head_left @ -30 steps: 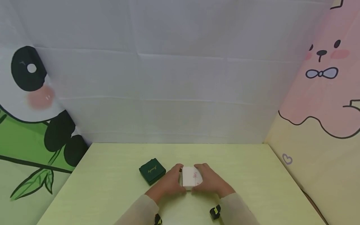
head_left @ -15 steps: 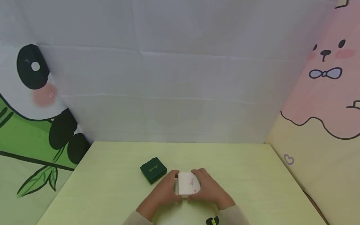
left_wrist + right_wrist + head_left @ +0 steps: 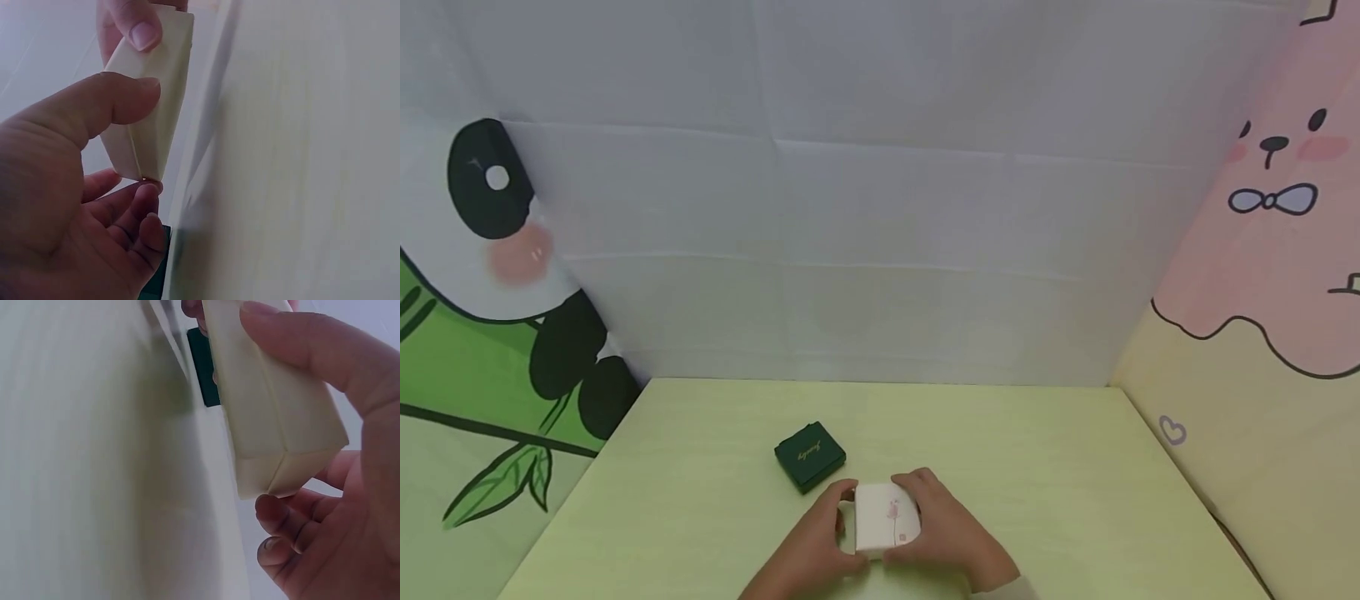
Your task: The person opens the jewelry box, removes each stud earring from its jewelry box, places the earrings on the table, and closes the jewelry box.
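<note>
A small white box (image 3: 872, 518) with a pink flower print on its top is held between my two hands near the front of the table. My left hand (image 3: 816, 537) grips its left end, the thumb (image 3: 128, 100) on the near side and fingertips at the lower edge. At the other end my right hand (image 3: 947, 533) holds it, thumb (image 3: 300, 337) along the near face and fingers curled beneath. A gap and a shadow show between box and table in the wrist views. The far side of the box is hidden.
A dark green box (image 3: 810, 457) with gold lettering lies on the pale yellow table (image 3: 1000, 450), behind and left of the hands. A white cloth wall (image 3: 880, 208) stands at the back, with printed panels at both sides.
Both hands have drawn the white box toward the front edge and a little to the left, keeping their grip. The green box stays in place.
</note>
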Demonstrator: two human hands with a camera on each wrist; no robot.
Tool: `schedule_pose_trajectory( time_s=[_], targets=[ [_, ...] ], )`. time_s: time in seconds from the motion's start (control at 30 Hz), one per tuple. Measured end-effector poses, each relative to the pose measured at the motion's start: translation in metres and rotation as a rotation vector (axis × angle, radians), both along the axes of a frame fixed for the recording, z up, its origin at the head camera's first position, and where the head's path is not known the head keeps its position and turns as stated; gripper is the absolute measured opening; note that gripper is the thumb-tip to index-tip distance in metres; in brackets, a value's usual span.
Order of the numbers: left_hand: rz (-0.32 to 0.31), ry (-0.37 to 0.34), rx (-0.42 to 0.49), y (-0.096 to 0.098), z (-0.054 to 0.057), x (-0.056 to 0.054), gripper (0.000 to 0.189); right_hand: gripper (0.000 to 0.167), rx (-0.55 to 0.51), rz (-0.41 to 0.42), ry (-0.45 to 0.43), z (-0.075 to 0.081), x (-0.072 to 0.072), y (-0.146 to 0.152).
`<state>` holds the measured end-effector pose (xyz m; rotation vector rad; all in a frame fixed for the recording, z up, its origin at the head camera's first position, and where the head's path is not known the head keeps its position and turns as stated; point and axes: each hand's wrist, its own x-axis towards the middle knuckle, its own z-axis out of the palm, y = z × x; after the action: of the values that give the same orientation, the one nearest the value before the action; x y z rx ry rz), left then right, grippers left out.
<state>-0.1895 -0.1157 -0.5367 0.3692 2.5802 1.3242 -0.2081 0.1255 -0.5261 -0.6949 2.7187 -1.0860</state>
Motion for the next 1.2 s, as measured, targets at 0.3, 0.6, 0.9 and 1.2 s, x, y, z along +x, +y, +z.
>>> schedule_pose_trajectory(
  time_s=[0.3, 0.6, 0.9, 1.2],
  targets=[
    [0.003, -0.005, -0.01, -0.002, -0.015, 0.0, 0.095, 0.102, 0.042, -0.025, 0.009, -0.013, 0.003, -0.006],
    [0.001, 0.038, -0.043, 0.0, -0.023, -0.002, 0.096, 0.103, 0.064, -0.042, 0.002, -0.013, 0.003, -0.006],
    [-0.011, 0.138, -0.087, 0.002, -0.022, -0.007, 0.097, 0.103, 0.01, -0.052, 0.027, -0.02, 0.002, -0.005],
    [0.005, 0.138, -0.112, 0.004, -0.023, -0.004, 0.098, 0.11, 0.03, -0.065, -0.021, -0.026, -0.001, -0.009]
  ],
)
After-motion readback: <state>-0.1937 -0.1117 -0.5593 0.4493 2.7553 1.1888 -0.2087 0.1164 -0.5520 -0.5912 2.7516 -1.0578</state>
